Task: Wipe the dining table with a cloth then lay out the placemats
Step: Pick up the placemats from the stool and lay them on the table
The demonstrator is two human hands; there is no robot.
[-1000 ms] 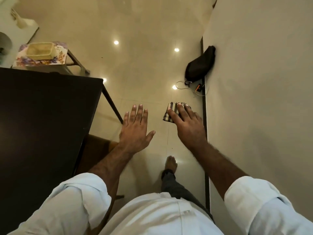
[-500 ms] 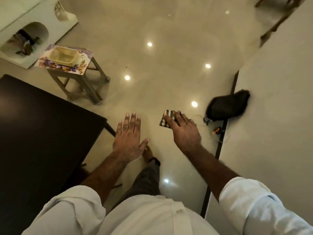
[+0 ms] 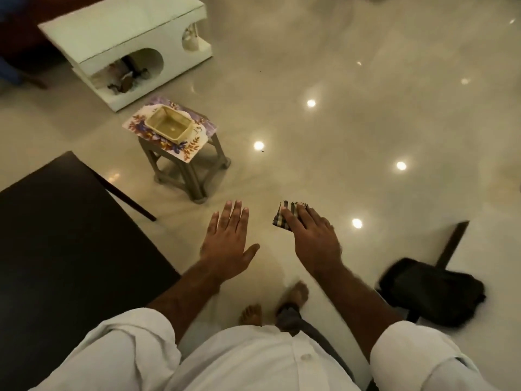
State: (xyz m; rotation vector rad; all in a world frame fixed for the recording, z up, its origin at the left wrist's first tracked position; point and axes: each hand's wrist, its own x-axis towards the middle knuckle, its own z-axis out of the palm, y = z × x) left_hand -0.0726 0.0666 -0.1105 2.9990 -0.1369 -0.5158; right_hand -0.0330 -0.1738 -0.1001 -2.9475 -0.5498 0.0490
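Head view, the only one supplied.

1. We find the left hand [image 3: 225, 244] held out over the floor [image 3: 324, 142], palm down. Its grip is apart: four fingers straight and close together, thumb spread to the side, nothing in it.

2. The right hand [image 3: 315, 238] is held out beside the left at about the same height, also palm down. Its grip is clamped on the cloth [image 3: 282, 218]. The fingers lie along the top of the fabric; the thumb is hidden beneath, so we cannot tell how it sits.

3. The cloth is a small, folded, checked piece in dark and pale stripes. It projects past the fingertips and to their left, in the air above the floor. It is well apart from the worktop [image 3: 56, 235].

4. The worktop is a dark dining surface filling the left of the frame. One slanted dark leg [image 3: 127, 198] shows under its far corner. The left forearm passes near its right edge; we cannot tell whether the two touch.

5. The placemats [image 3: 183, 152], floral, lie stacked on a small grey stool [image 3: 194, 176] beyond the worktop corner. A purple-toned one shows under the pale top one. A cream rectangular container [image 3: 170, 128] rests on top of them.

6. Beyond the stool stands a low white table [image 3: 121, 38], with blurred items in its arched opening.

7. A black bag [image 3: 431, 292] lies on the floor to the person's right, against a dark strip.

8. Two bare feet [image 3: 251, 313] and white sleeves [image 3: 127, 348] show at the bottom of the frame.
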